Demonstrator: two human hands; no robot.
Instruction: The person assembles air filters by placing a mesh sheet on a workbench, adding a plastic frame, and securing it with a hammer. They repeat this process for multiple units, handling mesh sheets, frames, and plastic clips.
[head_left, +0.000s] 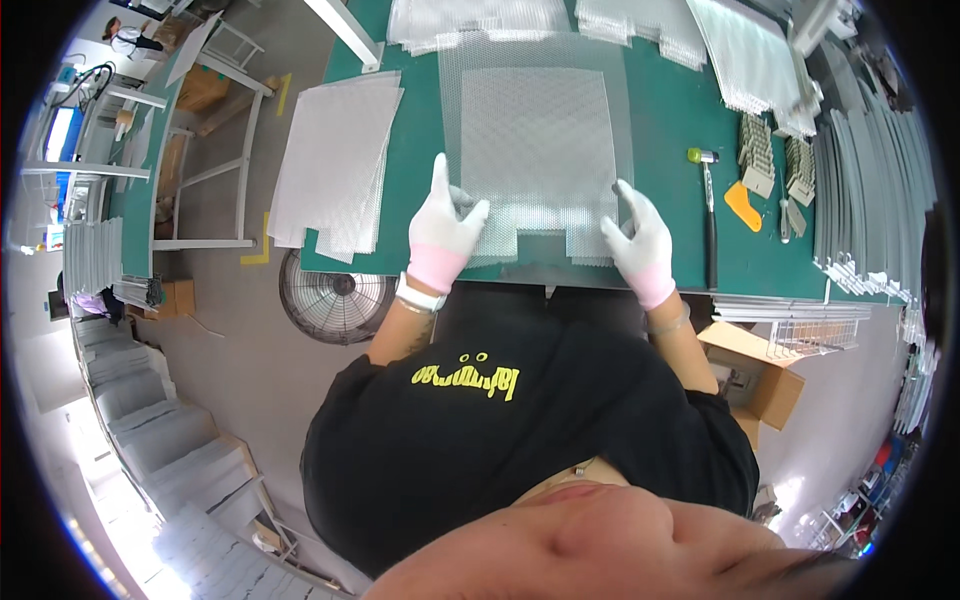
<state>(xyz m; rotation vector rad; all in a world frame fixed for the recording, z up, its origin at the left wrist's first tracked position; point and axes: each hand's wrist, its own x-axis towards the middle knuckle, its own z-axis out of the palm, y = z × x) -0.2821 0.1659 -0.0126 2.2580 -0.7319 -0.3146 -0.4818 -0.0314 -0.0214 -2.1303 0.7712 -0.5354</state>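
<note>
We hold the fingers and thumbs apart on our white-gloved left hand point(446, 222) and right hand point(641, 240), at the sides of thin, see-through sheets point(535, 140) with a tiny dotty pattern. They lie flat on the smooth green bench point(665, 115), beside a whitish stack point(335, 160).

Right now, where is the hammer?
In the head view, the hammer lies on the right part of the green table, between the person's right hand and the orange piece.
</note>
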